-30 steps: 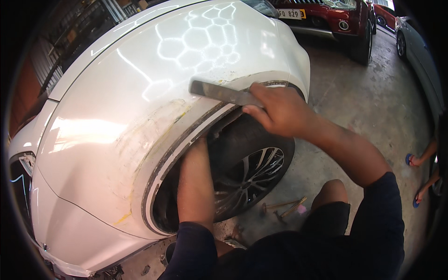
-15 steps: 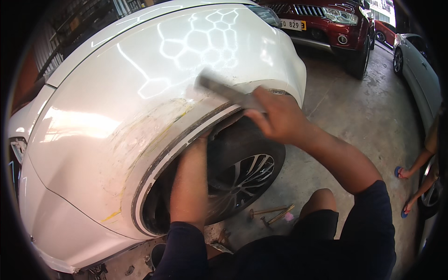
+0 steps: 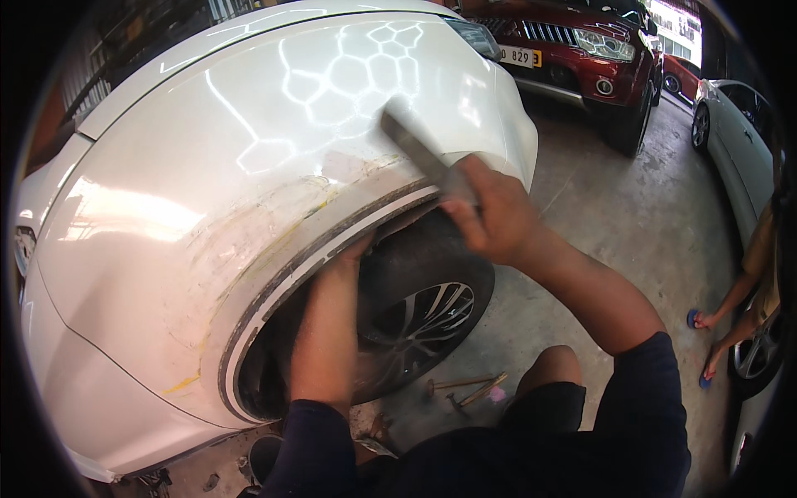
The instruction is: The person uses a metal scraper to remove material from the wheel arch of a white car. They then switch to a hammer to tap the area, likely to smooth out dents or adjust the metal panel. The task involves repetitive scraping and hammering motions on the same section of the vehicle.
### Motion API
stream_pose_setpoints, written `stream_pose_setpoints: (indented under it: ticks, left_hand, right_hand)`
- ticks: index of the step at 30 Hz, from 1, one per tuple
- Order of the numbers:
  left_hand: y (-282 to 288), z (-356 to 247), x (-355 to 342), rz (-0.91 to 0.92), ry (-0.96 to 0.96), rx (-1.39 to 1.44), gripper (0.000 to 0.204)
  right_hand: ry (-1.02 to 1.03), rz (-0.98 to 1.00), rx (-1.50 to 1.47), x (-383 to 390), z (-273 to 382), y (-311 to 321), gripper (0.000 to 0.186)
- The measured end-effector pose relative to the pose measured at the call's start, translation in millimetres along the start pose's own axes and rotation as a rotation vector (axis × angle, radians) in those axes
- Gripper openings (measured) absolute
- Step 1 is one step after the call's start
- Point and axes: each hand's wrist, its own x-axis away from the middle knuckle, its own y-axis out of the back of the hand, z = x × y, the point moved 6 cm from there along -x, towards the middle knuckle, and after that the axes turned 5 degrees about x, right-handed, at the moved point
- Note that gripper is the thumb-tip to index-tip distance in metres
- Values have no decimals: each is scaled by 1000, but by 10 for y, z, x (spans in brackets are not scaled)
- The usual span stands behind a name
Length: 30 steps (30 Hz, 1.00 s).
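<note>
A white car fender [image 3: 207,216] fills the left and middle, scuffed and sanded along its wheel arch [image 3: 332,241]. My right hand [image 3: 494,216] is shut on a flat grey metal tool [image 3: 419,149], raised and blurred above the arch's top. My left hand [image 3: 353,253] reaches up behind the arch lip inside the wheel well, its fingers hidden there. The black tyre and alloy wheel [image 3: 415,324] sit just right of my left forearm.
A dark red car [image 3: 581,50] stands at the back, a white car [image 3: 739,124] at the right. Another person's legs in blue sandals [image 3: 714,340] stand at the right edge. Hammers and small tools [image 3: 469,390] lie on the concrete floor by my knee.
My right hand has swung the metal tool up from lying flat over the arch to a steeper raised angle. My left hand stays inside the wheel well.
</note>
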Motion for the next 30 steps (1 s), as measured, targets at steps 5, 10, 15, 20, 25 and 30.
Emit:
stream_pose_setpoints:
  ticks: [5, 10, 15, 20, 25, 30]
  left_hand:
    - [-382, 113, -48, -308, -241, -145, 66]
    - [-354, 232, -22, -438, -308, -140, 70]
    - [-198, 317, -24, 139, 176, 278, 73]
    - [128, 236, -40, 74, 207, 334, 71]
    - [5, 270, -93, 254, 180, 275, 69]
    - [-37, 285, -93, 127, 119, 246, 69]
  right_hand:
    - [-102, -27, 63, -55, -150, 39, 36]
    - [-63, 181, 241, -63, -135, -54, 36]
    - [-30, -46, -61, -92, -68, 124, 38]
    - [-81, 36, 124, -134, -108, 63, 35]
    - [24, 68, 135, -131, -26, 25, 34]
    - [-49, -118, -181, -121, -43, 125, 35]
